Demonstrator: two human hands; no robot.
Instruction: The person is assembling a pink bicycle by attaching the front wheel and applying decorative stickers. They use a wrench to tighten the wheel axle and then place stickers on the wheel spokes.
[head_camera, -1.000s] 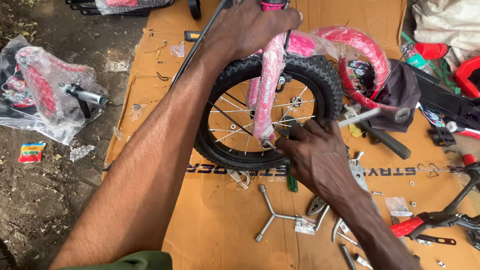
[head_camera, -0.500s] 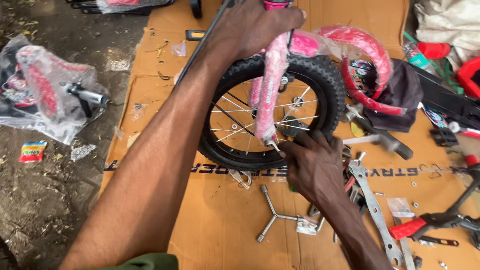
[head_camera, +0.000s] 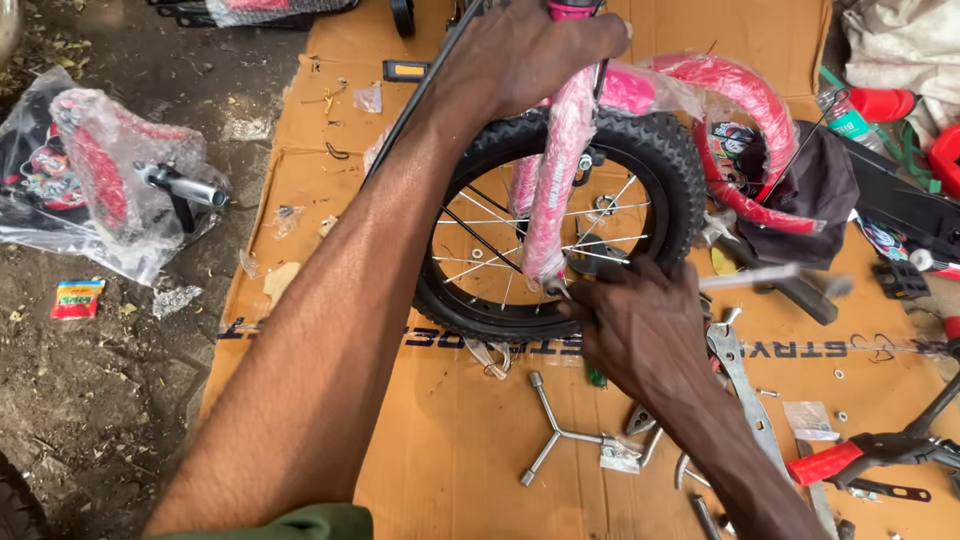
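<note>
A small black bicycle wheel (head_camera: 560, 230) with a knobby tyre stands upright on a flattened cardboard sheet (head_camera: 450, 440), held in a pink fork (head_camera: 560, 170) wrapped in clear plastic film; the left hand (head_camera: 530, 55) is closed firmly round the top of the fork, fingers curled over it, while the right hand (head_camera: 640, 335) is bunched at the lower end of the fork leg by the wheel axle, fingertips pinched on something small there that cannot be made out; against the picture half a second ago the right hand has kept to the same spot at the axle and the left has not let go of the fork, and only the view has drifted a little, the wheel sitting slightly more to the right; just below the wheel lies a three-way socket wrench (head_camera: 560, 435), and beside the right wrist a flat metal spanner (head_camera: 745, 390); red-handled pliers (head_camera: 850, 455) lie farther right; a red mudguard (head_camera: 740, 110) in plastic curves behind the wheel, next to a dark cloth (head_camera: 810, 190); small washers and screws are scattered over the cardboard; to the left, on bare damp earth (head_camera: 100, 400), a bubble-wrapped red part with a metal post (head_camera: 120, 180) rests on a plastic bag, near a small bright wrapper (head_camera: 77, 298).
</note>
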